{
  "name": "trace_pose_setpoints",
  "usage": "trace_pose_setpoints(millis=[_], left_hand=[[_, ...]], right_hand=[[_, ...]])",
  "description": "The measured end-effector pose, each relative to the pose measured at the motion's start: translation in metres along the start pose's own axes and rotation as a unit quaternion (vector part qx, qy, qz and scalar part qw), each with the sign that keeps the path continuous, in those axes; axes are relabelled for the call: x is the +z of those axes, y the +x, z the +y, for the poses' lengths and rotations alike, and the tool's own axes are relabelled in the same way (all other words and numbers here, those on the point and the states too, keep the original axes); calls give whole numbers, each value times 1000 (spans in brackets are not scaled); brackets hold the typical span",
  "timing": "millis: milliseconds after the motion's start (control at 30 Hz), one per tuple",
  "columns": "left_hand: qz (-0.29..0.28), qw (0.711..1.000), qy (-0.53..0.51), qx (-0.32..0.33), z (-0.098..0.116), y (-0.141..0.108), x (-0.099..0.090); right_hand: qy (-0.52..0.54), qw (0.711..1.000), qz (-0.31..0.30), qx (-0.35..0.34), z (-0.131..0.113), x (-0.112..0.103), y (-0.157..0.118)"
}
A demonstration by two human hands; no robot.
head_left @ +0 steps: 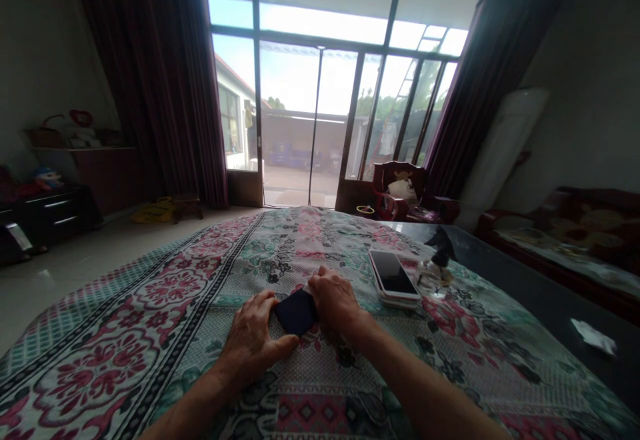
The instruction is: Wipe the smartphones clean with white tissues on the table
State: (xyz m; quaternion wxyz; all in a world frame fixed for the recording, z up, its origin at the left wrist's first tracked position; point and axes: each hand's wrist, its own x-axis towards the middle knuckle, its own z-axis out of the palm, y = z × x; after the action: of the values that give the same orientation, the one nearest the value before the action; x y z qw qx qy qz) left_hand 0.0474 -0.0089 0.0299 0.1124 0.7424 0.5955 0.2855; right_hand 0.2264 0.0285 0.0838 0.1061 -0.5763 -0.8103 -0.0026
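Observation:
A dark blue, flat, phone-like slab [296, 313] lies low over the patterned cloth. My left hand [255, 325] grips its left side, with the thumb along the near edge and the fingers at the far edge. Curled fingers of my right hand [334, 299] press against its right end and cover that part. A small white bit shows by those fingertips; what it is, I cannot tell. Right of my hands, a white phone with a black screen [395, 273] rests on another flat, pale device. Beside it stands a clear glass bottle [434, 279] with a dark top.
The floral cloth [170, 287] drapes over the table. On the dark tabletop [540, 293] at right lies a crumpled white paper or tissue [593, 337]. Beyond stand a wooden chair [400, 190], a sofa [575, 227], and a glazed door. Dark cabinets [50, 210] line the left.

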Motion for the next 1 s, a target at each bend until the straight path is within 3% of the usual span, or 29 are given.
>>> trace_pose_setpoints(millis=[133, 233, 400, 567, 900, 1000], left_hand=[[2, 1000, 11, 0, 0, 0, 1], [4, 1000, 12, 3, 0, 0, 1], [-10, 1000, 16, 5, 1, 0, -2], [-17, 1000, 25, -5, 5, 0, -5], [-11, 1000, 19, -8, 4, 1, -2], [-1, 1000, 15, 0, 3, 1, -1]], right_hand=[[64, 992, -52, -95, -26, -1, -12], [84, 987, -73, -114, -25, -5, -12], [-9, 998, -15, 54, 15, -8, 3], [-31, 995, 19, 88, 34, 1, 12], [77, 993, 11, -93, -11, 13, -5], [98, 989, -15, -112, -15, 9, -6]])
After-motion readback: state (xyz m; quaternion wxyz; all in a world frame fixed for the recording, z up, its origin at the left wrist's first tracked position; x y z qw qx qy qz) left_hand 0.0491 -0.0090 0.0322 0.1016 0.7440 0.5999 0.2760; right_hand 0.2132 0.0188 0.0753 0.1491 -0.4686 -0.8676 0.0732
